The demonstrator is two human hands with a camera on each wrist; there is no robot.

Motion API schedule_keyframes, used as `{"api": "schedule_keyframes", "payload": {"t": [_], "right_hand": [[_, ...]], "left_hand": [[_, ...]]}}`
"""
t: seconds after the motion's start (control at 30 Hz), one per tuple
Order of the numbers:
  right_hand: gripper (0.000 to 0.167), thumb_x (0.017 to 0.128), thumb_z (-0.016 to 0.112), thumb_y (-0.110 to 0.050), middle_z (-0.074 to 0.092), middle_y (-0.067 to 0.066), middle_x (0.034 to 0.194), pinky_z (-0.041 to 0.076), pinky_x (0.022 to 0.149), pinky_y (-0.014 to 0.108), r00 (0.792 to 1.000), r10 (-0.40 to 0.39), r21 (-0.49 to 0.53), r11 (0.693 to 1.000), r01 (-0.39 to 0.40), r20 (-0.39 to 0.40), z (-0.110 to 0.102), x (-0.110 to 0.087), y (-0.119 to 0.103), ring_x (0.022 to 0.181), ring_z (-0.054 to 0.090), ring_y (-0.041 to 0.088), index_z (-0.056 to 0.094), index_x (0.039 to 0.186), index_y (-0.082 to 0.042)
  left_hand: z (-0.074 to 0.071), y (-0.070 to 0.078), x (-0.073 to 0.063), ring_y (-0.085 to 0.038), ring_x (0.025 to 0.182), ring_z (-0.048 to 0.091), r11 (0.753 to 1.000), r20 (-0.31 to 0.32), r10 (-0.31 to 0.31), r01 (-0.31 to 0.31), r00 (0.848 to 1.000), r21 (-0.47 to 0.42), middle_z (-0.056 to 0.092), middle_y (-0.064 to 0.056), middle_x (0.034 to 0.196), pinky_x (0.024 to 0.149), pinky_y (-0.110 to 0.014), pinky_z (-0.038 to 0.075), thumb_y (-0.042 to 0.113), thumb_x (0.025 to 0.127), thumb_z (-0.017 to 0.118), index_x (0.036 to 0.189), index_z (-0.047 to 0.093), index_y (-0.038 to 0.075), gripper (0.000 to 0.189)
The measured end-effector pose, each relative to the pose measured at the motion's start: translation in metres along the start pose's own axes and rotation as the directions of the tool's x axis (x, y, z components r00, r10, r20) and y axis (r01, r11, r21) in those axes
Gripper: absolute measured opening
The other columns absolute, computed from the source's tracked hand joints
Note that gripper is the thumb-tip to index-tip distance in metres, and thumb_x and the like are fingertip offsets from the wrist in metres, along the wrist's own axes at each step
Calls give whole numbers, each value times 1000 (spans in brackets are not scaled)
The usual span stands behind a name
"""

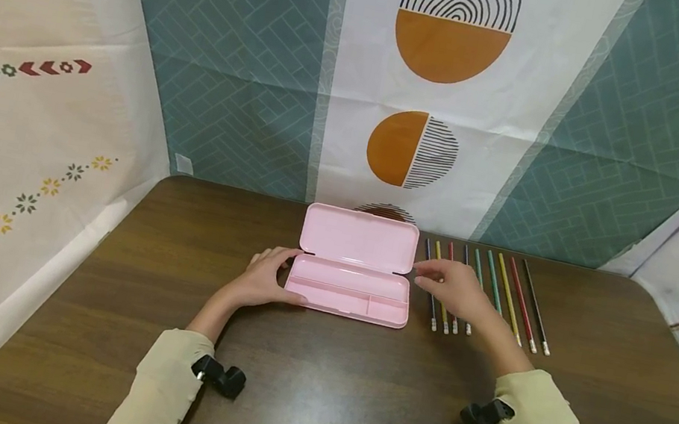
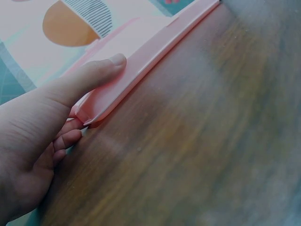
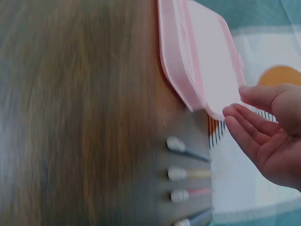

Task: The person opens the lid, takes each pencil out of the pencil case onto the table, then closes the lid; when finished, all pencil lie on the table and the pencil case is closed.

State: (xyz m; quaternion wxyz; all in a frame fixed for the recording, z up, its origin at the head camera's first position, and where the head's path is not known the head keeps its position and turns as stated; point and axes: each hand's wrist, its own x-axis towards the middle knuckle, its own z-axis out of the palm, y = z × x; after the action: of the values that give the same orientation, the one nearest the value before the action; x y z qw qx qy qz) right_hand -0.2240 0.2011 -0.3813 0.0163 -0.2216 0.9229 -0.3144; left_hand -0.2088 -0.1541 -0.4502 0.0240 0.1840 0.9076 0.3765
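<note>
Open pencil case steadied near the table's far edge

The left hand point(image 1: 262, 280) grips the left end of the pink pencil case point(image 1: 349, 289), thumb along its front wall, bracing the empty, divided tray. The right hand point(image 1: 452, 286), fingers relaxed and holding nothing, hovers beside the upright lid's right corner, above the row of pencils point(image 1: 489, 291).

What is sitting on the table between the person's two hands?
The open pink pencil case, seen from the head camera. The left hand holds its left end; the right hand hovers by its right end, above the row of coloured pencils.
</note>
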Motion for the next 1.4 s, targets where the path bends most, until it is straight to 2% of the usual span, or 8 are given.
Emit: {"api": "schedule_keyframes", "payload": {"t": [0.27, 0.47, 0.73, 0.97, 1.1, 1.2, 1.3, 1.4], "right_hand": [[19, 90, 66, -6, 70, 14, 102, 51, 79, 39, 988, -81, 29, 997, 78, 128, 25, 15, -18, 89, 64, 25, 72, 107, 3], [17, 91, 65, -7, 72, 9, 99, 45, 71, 30, 968, -115, 19, 993, 114, 225, 38, 23, -26, 78, 57, 16, 74, 104, -1], [19, 91, 59, 1, 70, 12, 97, 46, 74, 31, 939, -197, 35, 980, 195, 282, 51, 29, -28, 80, 56, 17, 74, 103, 2], [21, 93, 58, -1, 70, 9, 103, 44, 80, 33, 922, -143, -3, 988, 155, 360, 49, 33, -34, 84, 56, 19, 74, 107, -3], [18, 93, 60, -2, 70, 9, 100, 45, 83, 36, 923, -122, 6, 992, 129, 365, 50, 32, -36, 85, 57, 20, 74, 105, -2], [16, 92, 62, -2, 70, 8, 97, 46, 84, 38, 929, -135, 9, 990, 140, 344, 52, 31, -35, 85, 58, 19, 74, 102, -1], [14, 91, 63, -1, 71, 8, 94, 48, 84, 37, 934, -168, -22, 983, 184, 314, 55, 31, -34, 85, 60, 19, 74, 99, -1], [13, 89, 64, 2, 71, 8, 91, 49, 82, 37, 926, -227, -95, 959, 266, 302, 55, 31, -37, 84, 62, 20, 74, 96, -1]], "left_hand": [[-1, 1, 2, -24, 110, 45, 1000, 0, 6, -6, 1000, 3, 50, -12, 128, 92, -45, 27, 40, 70, 83, 141, 46, 5, 88], [-1, 0, 3, -25, 110, 45, 1000, 0, 4, -4, 1000, 0, 50, -12, 128, 93, -45, 26, 40, 70, 84, 141, 45, 5, 88], [-2, 0, 3, -24, 108, 45, 1000, -6, 22, -22, 1000, 11, 52, -11, 126, 91, -45, 27, 41, 70, 84, 140, 47, 5, 88], [-1, 2, 2, -25, 109, 45, 1000, -1, 14, -14, 1000, -4, 52, -12, 127, 93, -46, 26, 39, 70, 84, 140, 47, 4, 87], [0, 1, 0, -26, 110, 45, 1000, 4, 10, -10, 1000, 0, 51, -14, 127, 93, -47, 27, 40, 70, 84, 140, 46, 3, 87], [0, 1, -1, -26, 110, 45, 1000, -1, 19, -19, 1000, 3, 52, -13, 125, 92, -47, 27, 40, 70, 84, 139, 47, 2, 86], [0, 1, -1, -26, 108, 46, 1000, -10, 29, -29, 1000, 2, 52, -13, 123, 91, -47, 27, 39, 69, 84, 138, 49, 3, 85], [0, 1, 0, -25, 107, 46, 999, -10, 38, -38, 999, 3, 53, -12, 124, 91, -46, 27, 39, 69, 84, 138, 49, 4, 85]]}}
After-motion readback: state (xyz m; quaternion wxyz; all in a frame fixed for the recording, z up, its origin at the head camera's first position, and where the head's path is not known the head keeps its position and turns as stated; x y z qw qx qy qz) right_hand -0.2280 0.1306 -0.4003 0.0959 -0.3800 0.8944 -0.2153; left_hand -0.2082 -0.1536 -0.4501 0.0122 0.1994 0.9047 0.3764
